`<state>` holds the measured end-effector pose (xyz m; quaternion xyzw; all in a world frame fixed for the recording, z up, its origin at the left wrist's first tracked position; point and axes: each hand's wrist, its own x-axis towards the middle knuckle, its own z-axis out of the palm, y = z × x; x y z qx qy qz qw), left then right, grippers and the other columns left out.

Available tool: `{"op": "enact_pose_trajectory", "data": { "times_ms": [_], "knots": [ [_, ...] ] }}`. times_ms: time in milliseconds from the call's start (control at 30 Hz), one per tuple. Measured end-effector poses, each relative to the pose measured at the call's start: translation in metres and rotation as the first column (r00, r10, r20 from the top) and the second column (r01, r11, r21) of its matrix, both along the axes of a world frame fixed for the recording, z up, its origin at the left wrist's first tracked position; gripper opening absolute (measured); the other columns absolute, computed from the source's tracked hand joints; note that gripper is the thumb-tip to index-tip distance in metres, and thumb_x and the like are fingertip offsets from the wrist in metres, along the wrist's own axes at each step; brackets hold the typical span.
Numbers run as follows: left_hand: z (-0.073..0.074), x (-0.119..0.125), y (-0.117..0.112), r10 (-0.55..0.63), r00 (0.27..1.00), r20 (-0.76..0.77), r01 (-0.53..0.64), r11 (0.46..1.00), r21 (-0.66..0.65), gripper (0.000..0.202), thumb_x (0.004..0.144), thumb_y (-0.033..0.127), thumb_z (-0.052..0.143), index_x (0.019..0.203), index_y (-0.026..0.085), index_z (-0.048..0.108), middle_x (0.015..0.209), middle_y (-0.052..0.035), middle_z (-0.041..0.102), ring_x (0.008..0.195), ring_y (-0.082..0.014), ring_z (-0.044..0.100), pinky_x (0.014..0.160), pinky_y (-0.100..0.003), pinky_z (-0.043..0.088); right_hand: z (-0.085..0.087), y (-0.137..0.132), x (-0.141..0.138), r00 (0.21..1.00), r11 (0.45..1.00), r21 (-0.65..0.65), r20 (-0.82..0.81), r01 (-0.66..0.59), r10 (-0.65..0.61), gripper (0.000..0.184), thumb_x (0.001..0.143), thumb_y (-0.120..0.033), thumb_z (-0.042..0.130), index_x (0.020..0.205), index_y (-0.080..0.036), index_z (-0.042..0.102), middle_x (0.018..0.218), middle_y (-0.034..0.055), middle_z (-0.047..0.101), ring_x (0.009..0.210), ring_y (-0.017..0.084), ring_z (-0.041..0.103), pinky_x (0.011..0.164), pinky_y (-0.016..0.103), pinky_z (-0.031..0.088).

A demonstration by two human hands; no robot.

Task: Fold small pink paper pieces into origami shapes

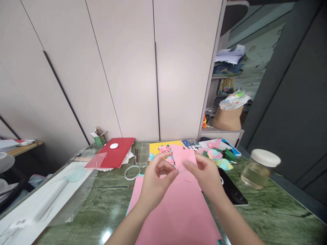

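Note:
My right hand [205, 173] pinches a small pink paper piece [184, 158] by its lower edge and holds it up over the table. My left hand [157, 178] hovers beside it with fingers curled and the thumb and forefinger close together near the piece's left edge; I cannot make out anything in them. Both hands are above a large pink paper sheet [176, 211] lying on the green marble table [109, 200].
A tape ring [132, 172], a red folder [116, 153], a yellow sheet with paper flowers [163, 148], a pile of coloured paper scraps [218, 154], a black tablet [233, 190], a lidded glass jar [259, 168] and a clear plastic sleeve [58, 190] lie on the table.

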<state>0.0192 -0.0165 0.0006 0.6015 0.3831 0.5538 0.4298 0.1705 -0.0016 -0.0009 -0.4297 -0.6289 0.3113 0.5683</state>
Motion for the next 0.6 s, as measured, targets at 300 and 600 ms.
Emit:
{"op": "enact_pose_trajectory", "data": {
  "times_ms": [300,600],
  "knots": [
    [-0.0050,-0.0021,-0.0003,-0.053,0.997,0.052,0.051,0.997,0.049,0.036,0.078,0.018,0.057,0.114,0.020,0.050,0.072,0.0001,0.064,0.075,-0.0170,0.063,0.078,-0.033,0.048,-0.0033,0.0028,0.0022,0.999,1.000,-0.013,-0.031,0.007,-0.007,0.025,0.076,-0.038,0.059,0.061,-0.019,0.055,0.061,-0.0013,0.048,0.062,0.015,0.042,0.060,0.028,0.035],
    [-0.0018,0.0012,-0.0002,0.052,0.999,-0.008,-0.052,0.998,0.025,0.038,0.070,0.016,0.067,0.105,0.020,0.053,0.064,0.0043,0.059,0.066,-0.0134,0.058,0.070,-0.028,0.047,0.0013,-0.0045,-0.0029,0.998,0.998,-0.026,-0.001,-0.065,0.065,0.019,0.081,-0.028,0.056,0.064,-0.019,0.056,0.076,0.0024,0.059,0.078,0.019,0.053,0.066,0.028,0.039]
  ]
}}
